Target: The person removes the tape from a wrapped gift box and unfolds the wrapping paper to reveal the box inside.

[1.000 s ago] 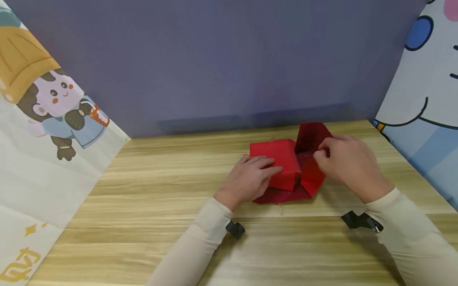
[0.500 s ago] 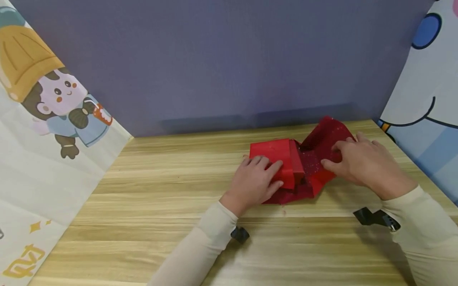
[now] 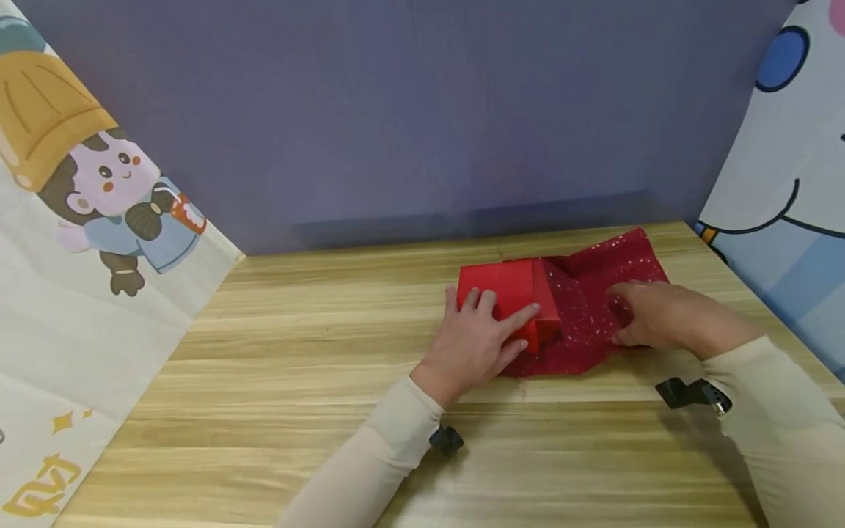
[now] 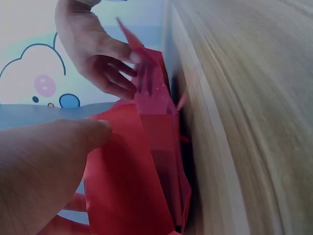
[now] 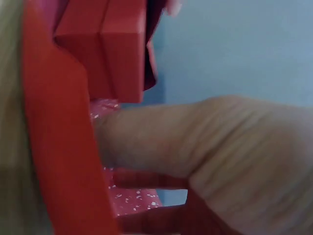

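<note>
A bright red box (image 3: 508,282) sits on the table, on top of an unfolded sheet of wrapping paper (image 3: 587,315) whose upper side is dark red with white specks. My left hand (image 3: 465,337) rests on the box with its fingers spread, holding it down. To the right of the box, my right hand (image 3: 663,315) lies against the spread paper, thumb and fingers apart and slightly bent. In the right wrist view the thumb (image 5: 151,137) touches the speckled side, near a plain red edge of the paper (image 5: 63,142). The box's far side is hidden.
The wood-grain table (image 3: 297,396) ends at a grey-blue back panel (image 3: 396,110). Printed cartoon sheets stand at the left (image 3: 72,352) and right (image 3: 772,169). A dark wrist camera (image 3: 693,396) hangs below the right wrist.
My right hand has moved right and lower, and the paper flap has gone from standing folded up to lying spread out. My left hand stays on the box, its fingers spread wider.
</note>
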Tool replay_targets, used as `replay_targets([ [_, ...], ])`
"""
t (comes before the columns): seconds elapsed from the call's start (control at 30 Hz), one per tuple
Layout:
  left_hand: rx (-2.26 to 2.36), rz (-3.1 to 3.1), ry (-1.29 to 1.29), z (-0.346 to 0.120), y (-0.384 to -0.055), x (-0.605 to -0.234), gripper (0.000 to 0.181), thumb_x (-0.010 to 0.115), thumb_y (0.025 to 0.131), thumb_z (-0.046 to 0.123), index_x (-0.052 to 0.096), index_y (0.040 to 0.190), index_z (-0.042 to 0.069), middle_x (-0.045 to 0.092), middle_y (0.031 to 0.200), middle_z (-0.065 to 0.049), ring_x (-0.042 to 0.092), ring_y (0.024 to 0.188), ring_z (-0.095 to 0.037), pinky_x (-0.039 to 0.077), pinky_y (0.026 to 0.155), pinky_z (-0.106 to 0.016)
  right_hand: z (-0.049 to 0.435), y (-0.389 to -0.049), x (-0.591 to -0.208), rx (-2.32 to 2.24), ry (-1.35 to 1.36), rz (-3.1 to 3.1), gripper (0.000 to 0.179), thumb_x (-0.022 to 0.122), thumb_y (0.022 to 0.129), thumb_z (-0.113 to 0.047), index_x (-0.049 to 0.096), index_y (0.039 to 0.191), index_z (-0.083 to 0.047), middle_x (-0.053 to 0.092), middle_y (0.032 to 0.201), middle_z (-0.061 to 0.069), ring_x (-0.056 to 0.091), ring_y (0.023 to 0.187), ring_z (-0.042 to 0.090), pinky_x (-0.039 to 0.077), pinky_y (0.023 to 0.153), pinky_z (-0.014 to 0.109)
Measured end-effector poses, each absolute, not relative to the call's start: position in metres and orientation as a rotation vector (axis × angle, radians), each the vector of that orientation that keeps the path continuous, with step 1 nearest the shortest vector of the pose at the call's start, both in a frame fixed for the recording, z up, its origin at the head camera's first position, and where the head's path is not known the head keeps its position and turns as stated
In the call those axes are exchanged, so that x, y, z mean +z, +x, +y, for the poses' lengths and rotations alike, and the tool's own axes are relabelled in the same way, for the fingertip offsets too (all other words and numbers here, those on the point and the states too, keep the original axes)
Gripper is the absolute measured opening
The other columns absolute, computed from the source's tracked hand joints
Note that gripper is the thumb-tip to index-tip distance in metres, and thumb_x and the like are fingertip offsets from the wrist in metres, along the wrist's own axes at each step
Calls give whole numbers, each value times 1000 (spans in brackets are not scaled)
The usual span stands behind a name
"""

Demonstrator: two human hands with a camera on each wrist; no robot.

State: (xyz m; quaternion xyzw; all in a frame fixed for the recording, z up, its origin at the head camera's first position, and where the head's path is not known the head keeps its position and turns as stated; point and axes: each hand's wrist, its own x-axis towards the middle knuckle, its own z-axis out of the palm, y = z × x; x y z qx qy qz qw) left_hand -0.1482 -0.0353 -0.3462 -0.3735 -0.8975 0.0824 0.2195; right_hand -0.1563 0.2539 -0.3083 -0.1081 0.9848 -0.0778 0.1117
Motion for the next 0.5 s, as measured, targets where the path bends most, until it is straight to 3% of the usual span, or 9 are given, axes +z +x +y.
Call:
replay_targets([
  [0.13,216,-2495,-1034,-34,-150,-348,52,52,99,51,47,149,39,57,116,-11,57,117,-34,39,102,-62,255,-162,-318,-313,-309,2880,80,89,72,-37,55,126,12,63,109,24,59,100,42,49,85,64],
  [0.23,164,-2536,-1084,-32,-150,-350,54,55,98,48,48,149,33,53,135,-11,47,132,-37,34,107,-63,256,-164,-324,-363,-307,2849,89,89,72,-41,50,131,13,57,119,31,54,108,47,45,90,67],
  [0.4,120,-2584,-1240,-28,-150,-355,63,56,98,47,36,156,33,30,161,-5,25,149,-30,22,114,-64,257,-166,-332,-364,-273,2807,105,87,70,-49,41,141,12,37,137,42,37,125,60,35,98,73],
  [0.5,136,-2556,-1267,-26,-150,-358,64,57,98,47,33,156,38,24,163,-9,27,148,-32,23,113,-65,257,-167,-335,-349,-258,2789,111,86,67,-56,40,144,10,29,141,46,29,129,64,32,98,75],
])
